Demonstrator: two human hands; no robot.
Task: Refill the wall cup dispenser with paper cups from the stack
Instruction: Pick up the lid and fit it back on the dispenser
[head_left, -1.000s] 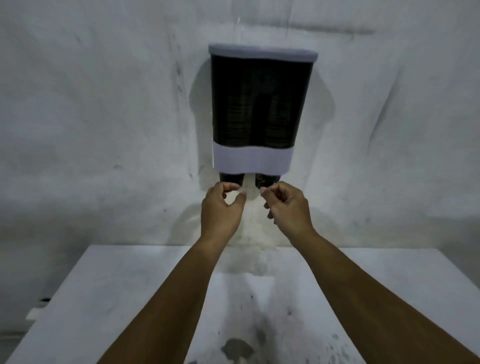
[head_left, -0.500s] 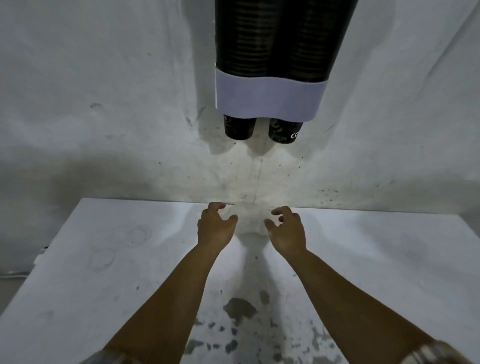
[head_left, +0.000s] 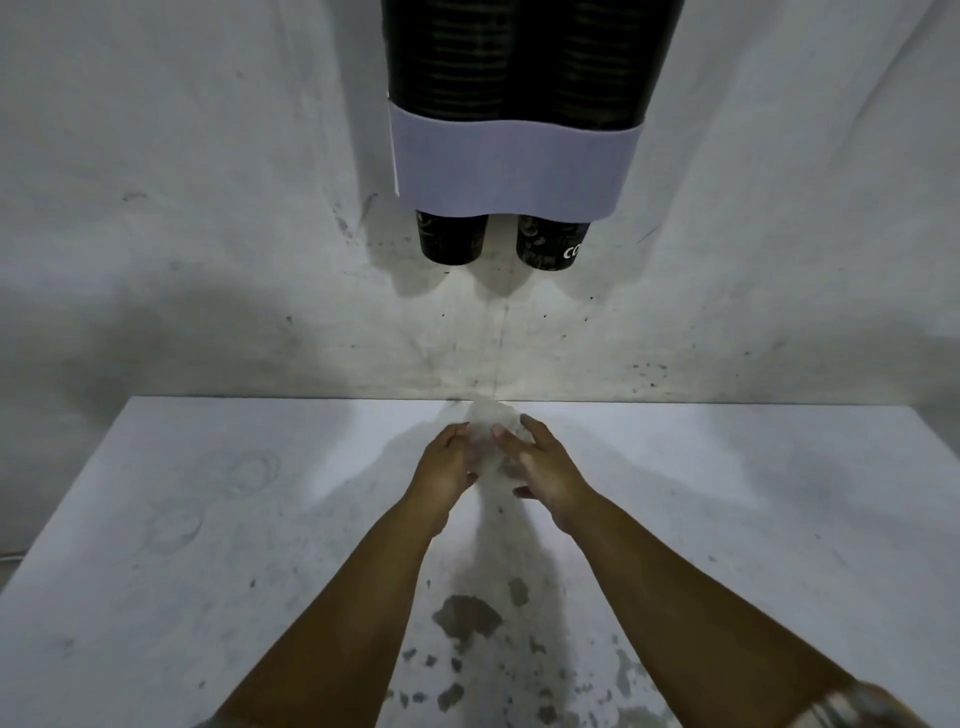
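Note:
The wall cup dispenser (head_left: 506, 161) hangs at the top centre, its dark body showing two columns of black paper cups above a pale band. Under the band one black cup (head_left: 451, 244) pokes out on the left and another black cup (head_left: 549, 250) with white lettering on the right. Low over the white table, my left hand (head_left: 445, 467) and my right hand (head_left: 545, 470) close in from both sides on a crumpled clear plastic wrapper (head_left: 491, 431). The wrapper is faint and hard to make out. No loose stack of cups is in view.
The white table (head_left: 208, 519) runs up to the stained wall (head_left: 208, 234); chipped dark patches mark its near middle (head_left: 467, 616). Faint ring marks (head_left: 249, 470) lie on its left side.
Both hands dropped from under the dispenser's outlets to the table and moved closer together around the clear wrapper. The view tilted down, cutting off the dispenser's top.

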